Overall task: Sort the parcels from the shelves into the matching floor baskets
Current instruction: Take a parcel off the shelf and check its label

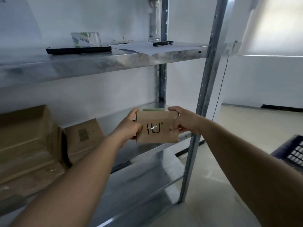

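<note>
Small brown parcel point(156, 127) is held out in front of the middle shelf point(185, 136), left hand point(129, 126) and right hand point(183, 122) each curled round 1 end. Looks light and stiff-ish cardboard; gripping the 2 short ends seems right.

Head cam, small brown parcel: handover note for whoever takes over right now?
Left hand grips the parcel at its left end; right hand grips its right end.
Parcel is held in front of the middle shelf, near its right end.
Cardboard boxes sit on that shelf's left side, unsorted.
A dark basket is on the floor, far right; contents hidden.
To do: basket this parcel, then the boxes.
</note>
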{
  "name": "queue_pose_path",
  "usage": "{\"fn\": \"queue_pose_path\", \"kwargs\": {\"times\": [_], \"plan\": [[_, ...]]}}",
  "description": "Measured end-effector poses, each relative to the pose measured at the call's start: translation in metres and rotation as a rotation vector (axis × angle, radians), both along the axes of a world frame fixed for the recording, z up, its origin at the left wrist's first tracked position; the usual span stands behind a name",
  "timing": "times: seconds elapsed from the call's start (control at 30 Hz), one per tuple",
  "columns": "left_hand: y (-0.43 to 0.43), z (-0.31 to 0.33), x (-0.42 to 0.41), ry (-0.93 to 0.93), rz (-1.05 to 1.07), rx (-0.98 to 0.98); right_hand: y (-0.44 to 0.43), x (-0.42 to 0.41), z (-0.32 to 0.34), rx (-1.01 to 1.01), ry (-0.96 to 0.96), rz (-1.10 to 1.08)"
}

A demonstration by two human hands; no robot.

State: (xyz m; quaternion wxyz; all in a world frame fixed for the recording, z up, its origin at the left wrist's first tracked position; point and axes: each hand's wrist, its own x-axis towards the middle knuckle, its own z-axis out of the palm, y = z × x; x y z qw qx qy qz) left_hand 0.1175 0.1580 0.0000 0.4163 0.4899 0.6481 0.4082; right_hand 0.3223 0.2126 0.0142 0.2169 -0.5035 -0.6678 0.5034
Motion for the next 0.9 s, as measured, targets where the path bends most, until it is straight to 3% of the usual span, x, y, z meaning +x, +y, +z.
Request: {"fn": "queue_pose_path", "kwargs": {"times": [0.17,0.4,0.57,0.9], "plan": [[-0.003,-0.026,-0.003,-0.095,-0.018,-0.067,-0.016,0.008,-0.022,-0.077,0.152,-0.137],[-0.005,-0.051,0.035,-0.099,-0.025,0.073,-0.026,0.038,-0.062,0.222,0.012,-0.213],[-0.002,-0.055,0.082,0.022,-0.216,0.156,-0.038,0.092,-0.072,0.265,0.02,-0.184],[0.021,-0.074,0.241,0.188,-0.455,0.172,-0.06,0.257,-0.096,0.254,0.0,-0.375]]}}
